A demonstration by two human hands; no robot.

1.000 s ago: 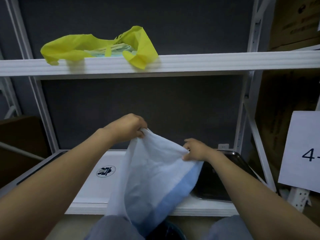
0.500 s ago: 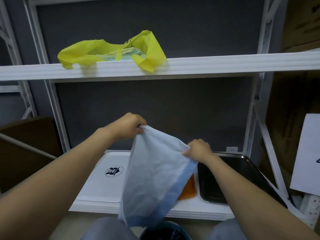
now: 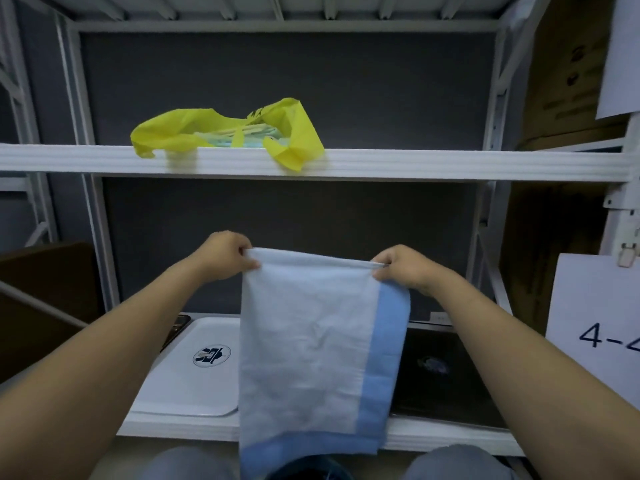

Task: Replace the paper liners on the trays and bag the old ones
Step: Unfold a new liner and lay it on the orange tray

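Note:
A white paper liner (image 3: 308, 348) with blue edges hangs flat in front of the lower shelf. My left hand (image 3: 225, 254) pinches its top left corner and my right hand (image 3: 403, 268) pinches its top right corner, the top edge stretched straight between them. Behind it on the lower shelf lie a white tray (image 3: 194, 379) with a dark round logo on the left and a black tray (image 3: 446, 375) on the right. On the upper shelf sits a yellow bag (image 3: 221, 131) with pale sheets inside.
White metal shelf posts (image 3: 100, 244) frame the bay. A white sign (image 3: 595, 337) marked "4-" hangs at the right. Cardboard boxes (image 3: 571, 74) stand in the right bay. A dark round bin (image 3: 308, 469) shows at the bottom between my knees.
My hands have moved apart and level, pulling the liner's top edge taut so it hangs flat. The view has tilted upward, showing more of the upper shelf.

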